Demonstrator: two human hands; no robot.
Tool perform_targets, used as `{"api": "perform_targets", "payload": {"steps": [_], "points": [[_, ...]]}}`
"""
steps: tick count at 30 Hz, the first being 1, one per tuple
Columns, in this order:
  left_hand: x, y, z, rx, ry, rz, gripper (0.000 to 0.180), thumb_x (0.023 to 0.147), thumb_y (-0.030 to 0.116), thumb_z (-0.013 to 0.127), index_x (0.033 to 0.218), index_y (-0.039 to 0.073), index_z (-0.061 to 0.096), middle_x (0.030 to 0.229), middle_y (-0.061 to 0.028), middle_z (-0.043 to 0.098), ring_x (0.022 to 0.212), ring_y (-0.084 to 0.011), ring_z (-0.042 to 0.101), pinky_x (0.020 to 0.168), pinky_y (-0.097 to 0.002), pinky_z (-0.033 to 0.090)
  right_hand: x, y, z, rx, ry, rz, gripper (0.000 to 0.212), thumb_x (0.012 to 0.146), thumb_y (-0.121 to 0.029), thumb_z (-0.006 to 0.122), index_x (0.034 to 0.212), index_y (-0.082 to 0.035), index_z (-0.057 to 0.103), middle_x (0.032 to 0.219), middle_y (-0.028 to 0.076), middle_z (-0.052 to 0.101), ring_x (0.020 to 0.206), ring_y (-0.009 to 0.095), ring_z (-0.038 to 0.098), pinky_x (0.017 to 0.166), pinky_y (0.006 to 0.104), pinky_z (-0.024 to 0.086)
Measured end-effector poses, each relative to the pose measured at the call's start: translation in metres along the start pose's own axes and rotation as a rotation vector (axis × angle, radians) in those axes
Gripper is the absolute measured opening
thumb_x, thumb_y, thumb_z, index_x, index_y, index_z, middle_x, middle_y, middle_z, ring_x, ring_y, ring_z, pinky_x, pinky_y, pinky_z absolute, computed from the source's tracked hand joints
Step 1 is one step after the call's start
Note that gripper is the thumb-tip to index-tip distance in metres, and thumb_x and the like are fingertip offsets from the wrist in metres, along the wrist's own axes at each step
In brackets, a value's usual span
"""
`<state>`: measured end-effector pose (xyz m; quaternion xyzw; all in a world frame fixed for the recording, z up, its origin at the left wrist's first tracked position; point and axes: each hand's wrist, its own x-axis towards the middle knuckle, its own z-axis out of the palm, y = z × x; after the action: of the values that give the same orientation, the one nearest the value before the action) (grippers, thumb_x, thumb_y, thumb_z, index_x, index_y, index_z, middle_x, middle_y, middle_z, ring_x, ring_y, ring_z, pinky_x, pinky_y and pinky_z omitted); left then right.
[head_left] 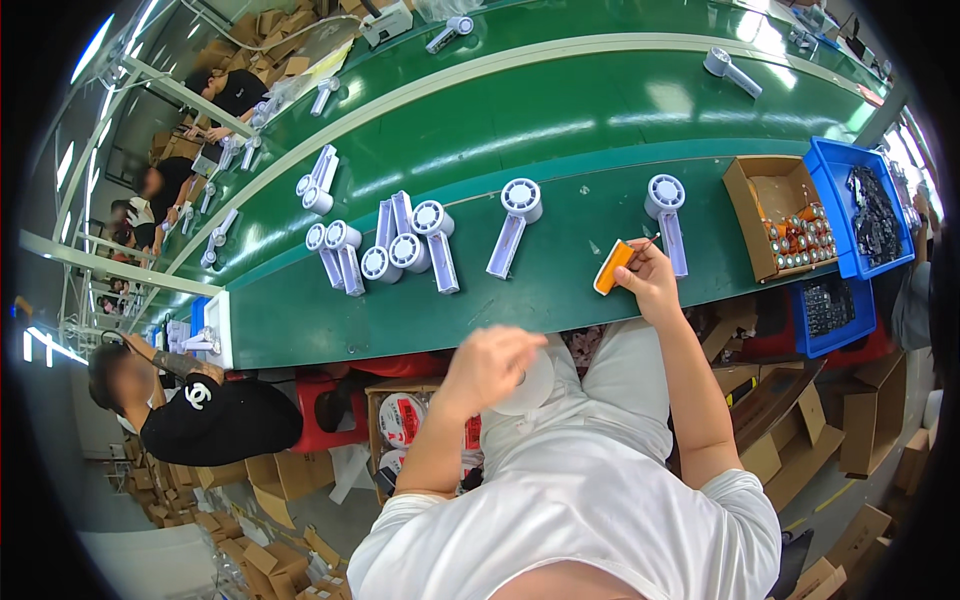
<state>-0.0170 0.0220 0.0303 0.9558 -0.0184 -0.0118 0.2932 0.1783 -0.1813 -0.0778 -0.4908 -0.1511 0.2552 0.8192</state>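
My right hand (650,283) pinches an orange-wrapped battery (613,267) over the bench's near edge. A white strip runs along the battery's left side, and a thin dark lead rises near my fingers. Just behind that hand stands a pale lavender handheld fan housing (671,225), its handle laid open as a trough. My left hand (490,370) is over my lap, its fingers smeared by motion. Below and partly behind it is a whitish tape roll (527,388); whether the hand grips the roll is unclear.
Several more fan housings (515,228) lie on the green bench (580,290). At the right stand a cardboard box (752,215) of orange batteries and blue trays (845,265) of dark parts. A co-worker in black (220,415) sits at the left; a conveyor (560,105) runs beyond.
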Motion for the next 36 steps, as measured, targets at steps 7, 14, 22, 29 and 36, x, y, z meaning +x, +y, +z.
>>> {"api": "perform_targets", "payload": {"steps": [7,14,22,29,36], "points": [[0.088,-0.076,-0.031,0.543,0.391,0.158,0.024,0.072,0.0,0.061,0.086,0.016,0.074,0.113,-0.007,0.059,0.109,-0.0282,0.054,0.089,-0.04,0.047,0.001,0.004,-0.006,0.024,0.007,-0.049,0.037,0.084,-0.008,0.075,0.113,0.0,0.053,0.102,0.008,0.061,0.093,0.015,0.062,0.083,0.03,0.054],[0.145,-0.066,-0.019,0.69,0.227,0.303,0.013,0.07,0.015,0.075,0.084,0.016,0.078,0.134,-0.0066,0.054,0.127,-0.0286,0.045,0.102,-0.0423,0.04,-0.001,0.004,-0.014,0.2,-0.037,-0.046,0.039,0.082,-0.007,0.076,0.113,-0.005,0.053,0.106,0.005,0.06,0.095,0.014,0.06,0.082,0.0273,0.052],[0.175,-0.085,-0.007,-0.049,0.093,0.142,0.014,0.069,0.011,0.079,0.078,0.009,0.069,0.116,-0.0057,0.063,0.116,-0.0263,0.054,0.096,-0.0394,0.045,-0.002,0.007,-0.014,0.24,-0.04,-0.088,0.038,0.082,-0.007,0.076,0.113,-0.004,0.054,0.105,0.006,0.06,0.095,0.015,0.06,0.083,0.0293,0.051],[0.193,-0.097,0.036,-0.464,0.681,-0.061,0.016,0.079,0.017,0.075,0.086,0.004,0.069,0.1,-0.0092,0.067,0.09,-0.0228,0.065,0.08,-0.0335,0.051,-0.001,0.008,-0.017,0.189,-0.054,-0.08,0.044,0.081,-0.008,0.078,0.117,-0.004,0.053,0.113,0.007,0.059,0.102,0.015,0.057,0.093,0.03,0.045],[0.205,-0.129,0.043,-0.917,0.398,0.107,0.029,0.08,0.011,0.058,0.106,0.0,0.064,0.087,-0.012,0.069,0.077,-0.0136,0.065,0.07,-0.025,0.05,-0.001,-0.008,0.007,0.098,-0.019,-0.059,0.048,0.081,-0.009,0.078,0.12,0.0,0.053,0.109,0.008,0.059,0.093,0.014,0.061,0.082,0.0271,0.051]]}}
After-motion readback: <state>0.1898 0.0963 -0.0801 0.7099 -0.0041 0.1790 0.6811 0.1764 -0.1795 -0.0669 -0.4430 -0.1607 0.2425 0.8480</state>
